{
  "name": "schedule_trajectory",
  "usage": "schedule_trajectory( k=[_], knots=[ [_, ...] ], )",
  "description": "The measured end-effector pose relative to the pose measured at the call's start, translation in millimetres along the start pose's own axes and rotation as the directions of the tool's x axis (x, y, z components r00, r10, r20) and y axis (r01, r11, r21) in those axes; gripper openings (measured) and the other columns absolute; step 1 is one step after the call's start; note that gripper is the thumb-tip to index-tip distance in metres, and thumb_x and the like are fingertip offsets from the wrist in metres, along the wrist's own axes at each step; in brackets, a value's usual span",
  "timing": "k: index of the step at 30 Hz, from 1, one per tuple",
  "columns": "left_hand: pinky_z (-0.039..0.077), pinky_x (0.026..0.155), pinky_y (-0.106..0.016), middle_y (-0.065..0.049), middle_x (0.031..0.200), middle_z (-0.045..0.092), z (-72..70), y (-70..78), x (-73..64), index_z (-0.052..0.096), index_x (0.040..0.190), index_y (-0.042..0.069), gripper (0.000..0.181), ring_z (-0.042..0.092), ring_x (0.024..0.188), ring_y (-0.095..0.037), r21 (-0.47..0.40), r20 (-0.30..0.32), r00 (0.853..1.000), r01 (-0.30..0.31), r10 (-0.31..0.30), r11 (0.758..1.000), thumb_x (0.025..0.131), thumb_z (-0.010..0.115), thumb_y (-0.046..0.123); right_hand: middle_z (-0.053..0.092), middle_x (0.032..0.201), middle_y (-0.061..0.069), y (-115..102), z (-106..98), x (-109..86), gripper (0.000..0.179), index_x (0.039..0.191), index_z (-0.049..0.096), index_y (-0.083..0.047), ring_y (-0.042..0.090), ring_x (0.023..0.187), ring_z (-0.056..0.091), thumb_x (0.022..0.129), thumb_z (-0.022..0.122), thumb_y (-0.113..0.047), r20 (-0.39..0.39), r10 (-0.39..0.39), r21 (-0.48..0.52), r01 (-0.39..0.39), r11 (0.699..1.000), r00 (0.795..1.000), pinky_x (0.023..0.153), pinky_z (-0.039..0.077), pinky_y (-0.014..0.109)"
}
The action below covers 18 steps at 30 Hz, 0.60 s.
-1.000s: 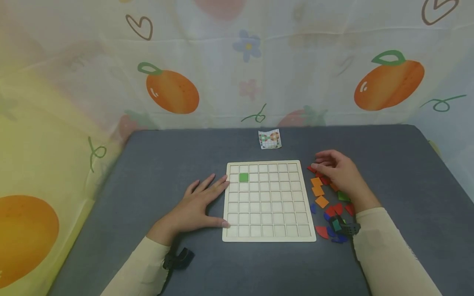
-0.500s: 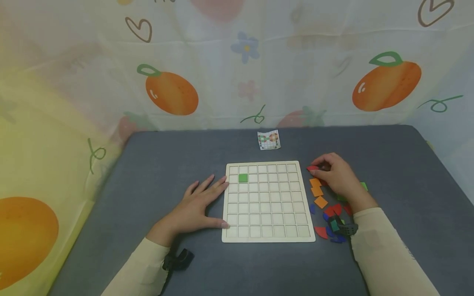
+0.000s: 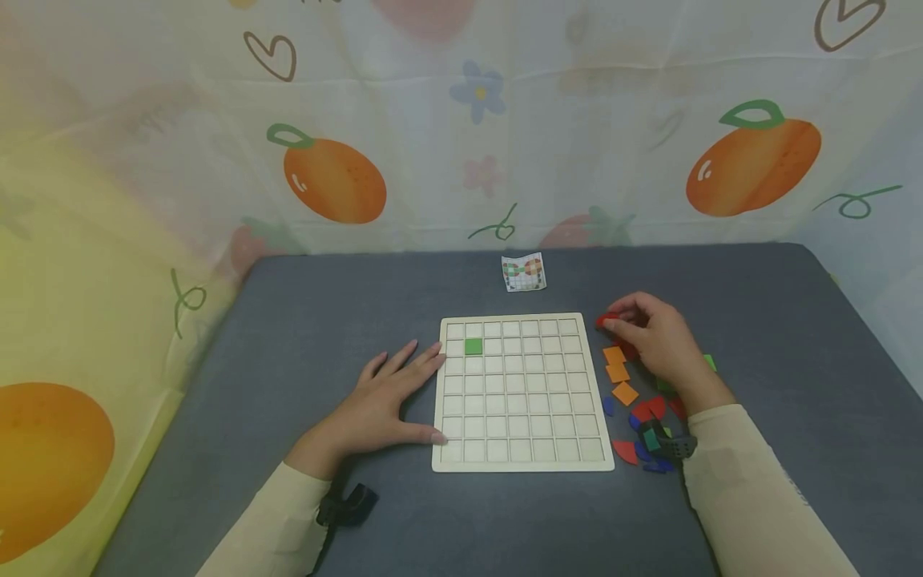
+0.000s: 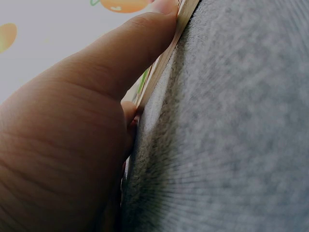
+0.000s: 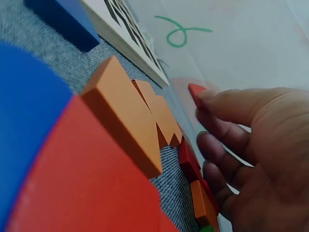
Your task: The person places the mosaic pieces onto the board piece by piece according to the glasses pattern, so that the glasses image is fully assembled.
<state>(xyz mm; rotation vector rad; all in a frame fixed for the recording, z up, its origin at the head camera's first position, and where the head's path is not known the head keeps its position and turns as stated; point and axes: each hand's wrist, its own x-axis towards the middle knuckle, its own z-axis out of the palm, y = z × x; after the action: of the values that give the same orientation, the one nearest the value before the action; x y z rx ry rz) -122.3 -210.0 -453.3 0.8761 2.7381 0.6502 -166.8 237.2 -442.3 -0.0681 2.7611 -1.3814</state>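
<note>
A pale wooden grid board (image 3: 522, 473) lies on the table, with one green square tile (image 3: 473, 346) in a cell of its second row. Along the board's left edge rests my left hand (image 3: 382, 405), fingers spread and straight, thumb and fingertips touching the rim. My right hand (image 3: 659, 340) pinches a red piece (image 3: 604, 320) between thumb and fingers, beyond the board's upper right corner. In the right wrist view that red piece (image 5: 196, 92) is raised off the table, mostly covered by the fingertips. Below the hand lie orange square tiles (image 3: 616, 373).
Red quarter-round pieces (image 3: 625, 452), blue pieces (image 3: 644, 452) and a green piece (image 3: 710, 362) lie loose right of the board, partly under the right wrist. A small printed pattern card (image 3: 524, 272) lies behind the board. A patterned cloth (image 3: 433, 160) hangs behind the table.
My right hand has closed its thumb and fingers on a red piece at the top of the pile and lifted it slightly. The left hand and board have stayed put.
</note>
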Motion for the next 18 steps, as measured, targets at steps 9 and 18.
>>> schedule_trajectory(
  k=[9, 18],
  knots=[
    [0.001, 0.125, -0.065, 0.012, 0.179, 0.017, 0.2, -0.5, -0.3, 0.027, 0.176, 0.026, 0.117, 0.006, 0.166, -0.025, 0.0, 0.004, 1.0, -0.001, 0.001, 1.0, 0.084, 0.081, 0.075, 0.071, 0.116, 0.013, -11, -1, -2.9, 0.033, 0.131, 0.074, -0.009, 0.03, 0.092, 0.063, 0.11, 0.07, -0.035, -0.036, -0.013, 0.011, 0.013, 1.0, 0.999, 0.071, 0.057, 0.035],
    [0.002, 0.124, -0.067, 0.01, 0.179, 0.019, 0.8, -0.6, 0.1, 0.028, 0.175, 0.025, 0.117, 0.008, 0.166, -0.027, 0.001, -0.004, 1.0, -0.005, 0.005, 1.0, 0.084, 0.082, 0.075, 0.072, 0.114, 0.009, -33, -2, -8.3, 0.031, 0.126, 0.074, -0.009, 0.025, 0.098, 0.062, 0.109, 0.071, -0.035, -0.066, -0.08, 0.016, 0.081, 0.997, 0.995, 0.081, 0.052, 0.037]
  ],
)
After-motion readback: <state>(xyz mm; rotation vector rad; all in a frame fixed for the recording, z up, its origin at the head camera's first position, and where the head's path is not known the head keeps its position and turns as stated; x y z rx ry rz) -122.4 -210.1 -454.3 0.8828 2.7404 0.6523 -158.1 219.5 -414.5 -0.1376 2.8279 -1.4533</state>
